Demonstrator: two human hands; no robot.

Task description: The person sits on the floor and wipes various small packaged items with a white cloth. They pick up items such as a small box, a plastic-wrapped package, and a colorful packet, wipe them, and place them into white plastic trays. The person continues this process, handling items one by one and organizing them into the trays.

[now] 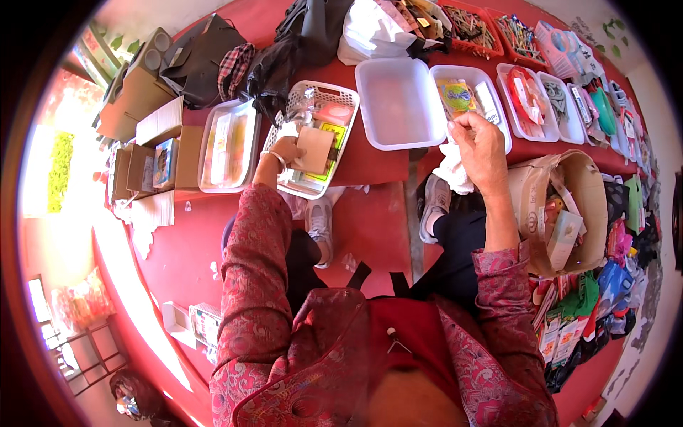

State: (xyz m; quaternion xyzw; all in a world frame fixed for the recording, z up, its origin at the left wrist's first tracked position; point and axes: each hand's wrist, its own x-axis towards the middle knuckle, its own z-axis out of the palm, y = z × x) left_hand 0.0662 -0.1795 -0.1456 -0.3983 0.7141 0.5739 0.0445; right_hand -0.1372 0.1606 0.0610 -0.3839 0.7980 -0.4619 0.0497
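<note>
My left hand (287, 151) reaches into a white slotted plastic basket (346, 96) and grips the edge of a flat brown cardboard piece (314, 146). Under the card lies a yellow-green packet (333, 135), with a pink item (333, 112) and clear plastic wrapping farther back. My right hand (482, 151) is raised, thumb and fingers pinched together; what they hold is too small to make out. A crumpled white cloth or bag (453, 171) shows just below it; whether it touches the hand I cannot tell. Behind that hand, a clear tub (504, 135) holds a yellow package (457, 97).
To the right of the basket stands a white plastic tub (400, 107). A lidded-looking box (229, 146) and an open carton (171, 156) are at the left. A large cardboard box (530, 213) stands by my right forearm. Red crates (473, 30) line the back.
</note>
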